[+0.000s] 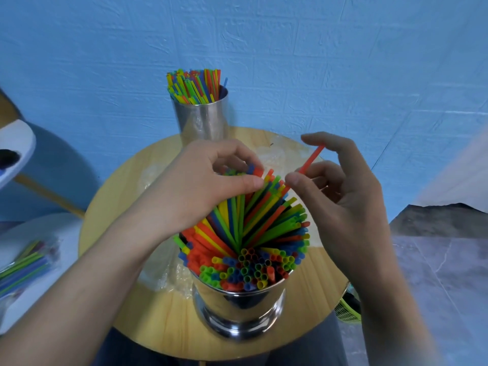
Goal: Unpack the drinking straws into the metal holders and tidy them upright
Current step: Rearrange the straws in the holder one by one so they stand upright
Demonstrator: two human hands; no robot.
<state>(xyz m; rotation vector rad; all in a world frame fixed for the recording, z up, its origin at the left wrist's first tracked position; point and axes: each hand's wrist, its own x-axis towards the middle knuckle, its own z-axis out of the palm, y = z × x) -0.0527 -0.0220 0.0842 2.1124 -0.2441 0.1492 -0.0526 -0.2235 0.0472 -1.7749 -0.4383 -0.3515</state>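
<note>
Nearest the camera, near metal holder sits on the round table, packed with straws: front ones upright, back ones fanned outward. Left hand curls round the leaning tops, likely bunching them to stop the splay. Right hand pinches one red straw between thumb and finger, other fingers loose, probably to slot it in. Behind, far holder stands full and tidy.

No legible text (anywhere at all)
</note>
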